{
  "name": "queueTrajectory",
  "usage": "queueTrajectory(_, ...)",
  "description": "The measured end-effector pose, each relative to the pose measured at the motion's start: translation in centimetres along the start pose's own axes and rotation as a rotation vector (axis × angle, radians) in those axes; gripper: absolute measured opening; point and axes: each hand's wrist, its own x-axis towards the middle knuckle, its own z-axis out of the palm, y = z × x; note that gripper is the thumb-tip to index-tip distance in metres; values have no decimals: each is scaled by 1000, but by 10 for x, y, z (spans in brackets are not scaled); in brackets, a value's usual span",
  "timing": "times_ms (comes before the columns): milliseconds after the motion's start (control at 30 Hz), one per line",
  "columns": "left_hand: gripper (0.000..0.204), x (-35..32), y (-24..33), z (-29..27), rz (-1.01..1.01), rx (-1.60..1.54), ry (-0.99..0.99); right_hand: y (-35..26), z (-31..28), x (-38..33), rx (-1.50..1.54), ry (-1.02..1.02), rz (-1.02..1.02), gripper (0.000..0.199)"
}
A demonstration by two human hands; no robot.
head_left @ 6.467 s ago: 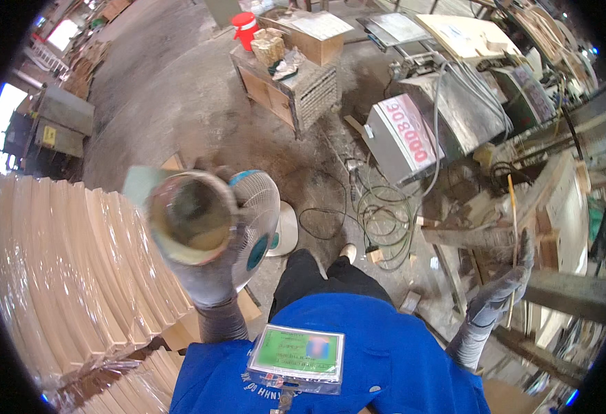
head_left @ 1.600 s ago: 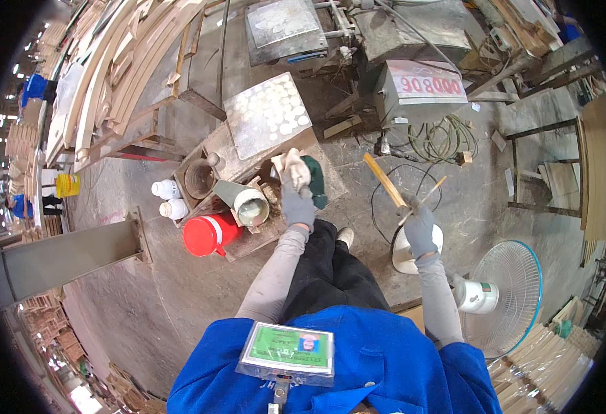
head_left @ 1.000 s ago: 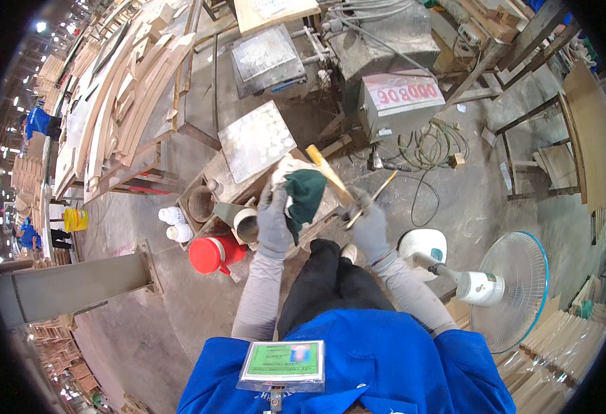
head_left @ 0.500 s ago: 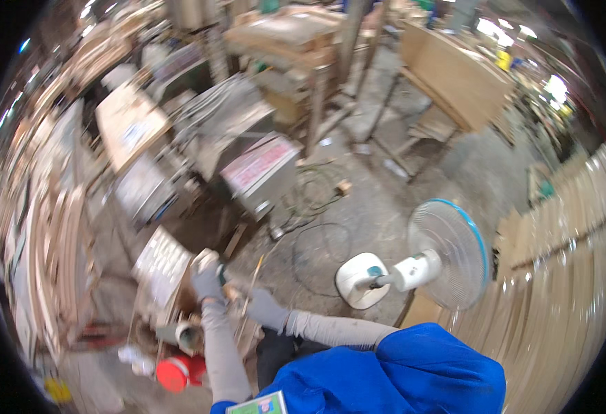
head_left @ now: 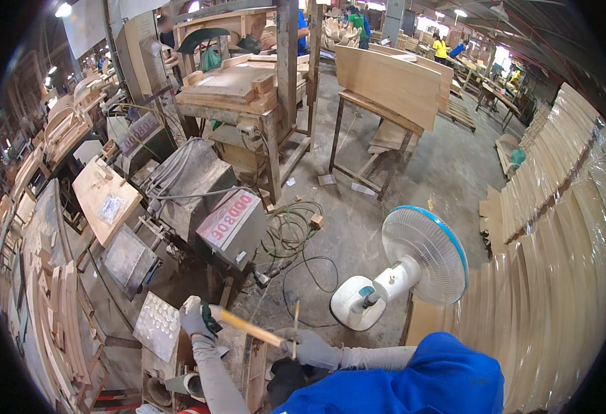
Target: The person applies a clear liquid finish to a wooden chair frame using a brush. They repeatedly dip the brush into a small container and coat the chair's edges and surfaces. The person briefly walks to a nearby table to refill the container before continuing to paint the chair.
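Near the lower edge, over a cluttered low wooden bench (head_left: 244,359), the gloved left hand (head_left: 194,321) is wrapped around one end of a long yellow wooden stick (head_left: 248,328), while the gloved right hand (head_left: 311,347) pinches a thin upright splint (head_left: 295,323). Right of them a white floor fan (head_left: 413,265) stands on grey concrete (head_left: 413,172), with stacked pale panels (head_left: 565,228) farther right.

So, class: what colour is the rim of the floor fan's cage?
Blue, around a white cage; the floor fan shows only in the head view.

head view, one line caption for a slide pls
Gloved left hand and right hand hold a wooden stick near a floor fan in a woodshop.
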Motion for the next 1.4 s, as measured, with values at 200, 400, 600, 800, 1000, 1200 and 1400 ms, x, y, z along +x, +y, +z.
queueTrajectory(200, 44, -104, 52, 75, 10, -95, -302, -55, 1, 67, -78, 198, -103, 43)
queueTrajectory(400, 49, -93, 18, 65, 258, -24, -182, -9, 54, 80, -124, 70, -225, 37)
queueTrajectory(600, 36, -89, 14, 39, 63, -29, 118, -31, 44, 28, 13, -123, 64, 37)
queueTrajectory(800, 33, -36, -4, -12, 201, -206, 221, -38, 10, -23, 318, -177, 305, 37)
queueTrajectory(1000, 41, -88, 21, 12, 151, -241, 15, -49, 26, 52, 134, -44, 20, 32)
queueTrajectory(1200, 37, -98, -19, 20, 138, -195, 110, -1, 52, 58, -51, -188, -20, 30)
queueTrajectory(1400, 35, -75, -76, -2, 122, -77, 256, -23, 31, 17, 158, -223, 317, 32)
